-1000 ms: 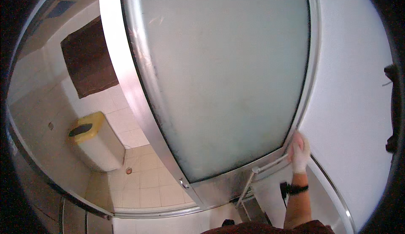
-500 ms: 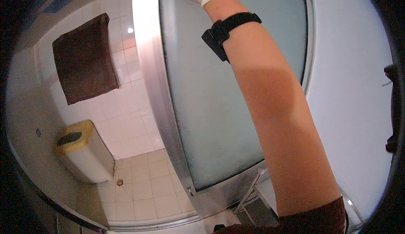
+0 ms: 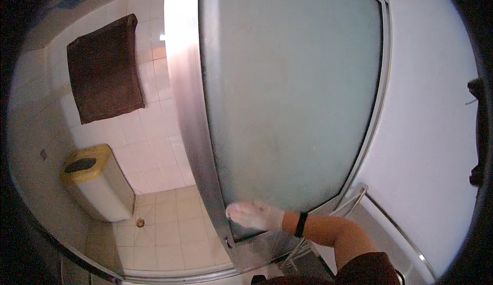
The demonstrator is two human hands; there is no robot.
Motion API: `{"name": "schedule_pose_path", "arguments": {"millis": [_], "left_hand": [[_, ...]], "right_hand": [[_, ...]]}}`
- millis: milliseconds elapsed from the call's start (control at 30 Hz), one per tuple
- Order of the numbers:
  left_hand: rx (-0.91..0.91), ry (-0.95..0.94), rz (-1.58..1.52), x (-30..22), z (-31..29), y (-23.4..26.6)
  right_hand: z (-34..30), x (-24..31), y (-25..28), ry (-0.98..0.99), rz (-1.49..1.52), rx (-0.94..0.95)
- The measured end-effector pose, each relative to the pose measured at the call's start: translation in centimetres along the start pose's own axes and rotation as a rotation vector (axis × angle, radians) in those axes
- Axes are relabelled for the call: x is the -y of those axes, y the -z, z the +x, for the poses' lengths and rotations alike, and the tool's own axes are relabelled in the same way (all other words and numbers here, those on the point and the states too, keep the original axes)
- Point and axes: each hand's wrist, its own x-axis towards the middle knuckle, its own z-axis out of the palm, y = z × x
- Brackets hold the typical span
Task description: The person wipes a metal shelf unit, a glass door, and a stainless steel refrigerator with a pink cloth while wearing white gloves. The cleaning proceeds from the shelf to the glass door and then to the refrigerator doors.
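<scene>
Right forearm (image 3: 319,228) lower, elbow (image 3: 361,240) bent

Hands (image 3: 257,215) — right one blurred, glass panel (image 3: 295,95) cropped

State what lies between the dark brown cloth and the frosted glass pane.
In the head view, white wall tiles and the silver metal frame lie between the cloth and the pane.

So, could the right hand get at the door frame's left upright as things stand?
Likely yes: the right hand is over the lower left corner of the glass, close beside the upright, with nothing visible between.
</scene>
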Motion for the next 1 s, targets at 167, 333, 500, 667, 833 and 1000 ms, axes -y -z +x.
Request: {"name": "schedule_pose_path", "arguments": {"millis": [167,333,500,667,833,1000], "left_hand": [[-0.091,0.019,-0.402,-3.1,7.4,1.9],[-0.11,0.034,-0.714,-5.1,10.7,4.6],[-0.101,0.081,-0.791,-6.4,10.4,6.9],[-0.061,0.153,-0.876,-7.8,8.0,5.9],[-0.053,0.19,-0.92,-6.9,7.5,6.7],[-0.042,0.236,-0.98,-7.1,7.3,7.5]], "right_hand": [[-2.1,-1.6,4.5,0.81,-1.68,-0.06],[5.1,19.8,15.1,0.715,-1.807,-0.51],[12.7,40.8,25.1,0.745,-1.527,-1.017],[13.1,46.4,27.8,0.973,-1.436,-0.877],[9.6,33.1,23.0,1.006,-1.741,-0.912],[-1.7,6.3,11.4,0.375,-1.88,-0.351]]}}
